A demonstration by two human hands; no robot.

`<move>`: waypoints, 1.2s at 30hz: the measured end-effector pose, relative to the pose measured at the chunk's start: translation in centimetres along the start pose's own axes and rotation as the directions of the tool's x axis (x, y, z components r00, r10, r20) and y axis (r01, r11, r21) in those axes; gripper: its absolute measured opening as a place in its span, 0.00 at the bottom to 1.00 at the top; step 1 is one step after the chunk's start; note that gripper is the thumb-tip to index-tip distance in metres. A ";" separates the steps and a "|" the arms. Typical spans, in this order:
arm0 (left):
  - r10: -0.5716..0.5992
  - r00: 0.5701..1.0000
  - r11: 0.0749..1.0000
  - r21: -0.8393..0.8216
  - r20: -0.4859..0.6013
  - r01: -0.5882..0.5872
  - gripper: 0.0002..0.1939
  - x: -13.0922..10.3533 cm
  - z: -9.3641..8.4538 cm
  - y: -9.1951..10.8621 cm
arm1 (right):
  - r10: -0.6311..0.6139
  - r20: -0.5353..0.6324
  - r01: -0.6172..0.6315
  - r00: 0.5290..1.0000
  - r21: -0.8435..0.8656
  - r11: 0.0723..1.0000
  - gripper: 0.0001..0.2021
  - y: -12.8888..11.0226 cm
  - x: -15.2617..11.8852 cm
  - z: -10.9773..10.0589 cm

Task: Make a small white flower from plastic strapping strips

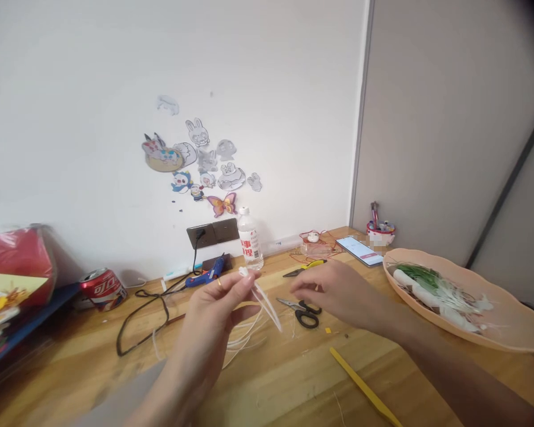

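My left hand [220, 314] pinches a thin white strip [269, 308] between thumb and index finger. The strip is folded or knotted at the fingertips, and its tail hangs down to the right. My right hand [333, 290] hovers to the right of it, its fingers curled together; whether anything is between them I cannot make out. Just below the right hand lie scissors [305, 313] with black handles. Behind it are yellow-handled pliers [305, 268]. Loose white cords [244, 341] lie on the table beneath my left hand.
A clear bottle [250, 243] stands by the wall, near a blue glue gun [206, 274] with a black cable. A red can [102, 289] is at left. At right are a phone [359, 250] and a peach tray [516, 308] with green-and-white bundles. A yellow strip [362, 385] lies in front.
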State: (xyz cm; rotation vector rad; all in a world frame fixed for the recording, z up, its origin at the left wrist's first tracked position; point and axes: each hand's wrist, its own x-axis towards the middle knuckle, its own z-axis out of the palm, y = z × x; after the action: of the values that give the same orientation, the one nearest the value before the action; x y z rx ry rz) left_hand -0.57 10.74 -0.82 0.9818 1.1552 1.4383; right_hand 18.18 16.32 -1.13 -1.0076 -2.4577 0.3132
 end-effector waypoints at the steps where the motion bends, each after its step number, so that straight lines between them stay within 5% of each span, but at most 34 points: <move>1: 0.014 1.000 1.000 0.006 -0.007 -0.014 0.08 0.1 -0.1 0.1 | 0.011 0.011 -0.011 1.000 -0.027 1.000 0.09 0.7 0.1 0.1; 11: 0.025 1.000 0.999 0.035 0.006 -0.025 0.07 0.6 -0.8 0.5 | 0.154 0.236 -0.095 0.960 -0.247 0.964 0.10 6.8 1.6 2.8; 21: 0.055 0.998 0.998 -0.016 0.010 -0.055 0.12 0.9 -1.4 0.6 | 0.243 0.465 -0.087 0.851 -0.331 0.940 0.12 7.9 1.5 6.7; 36: 0.048 0.999 0.991 -0.125 0.025 -0.045 0.04 0.4 -1.2 1.1 | 0.202 0.388 -0.097 0.899 -0.273 0.957 0.13 8.1 1.1 7.4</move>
State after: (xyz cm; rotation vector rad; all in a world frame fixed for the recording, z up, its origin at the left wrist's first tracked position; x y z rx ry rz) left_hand -2.07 10.91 0.01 0.9440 1.0162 1.5105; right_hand 18.67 22.60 -10.23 -1.3615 -2.8581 0.2981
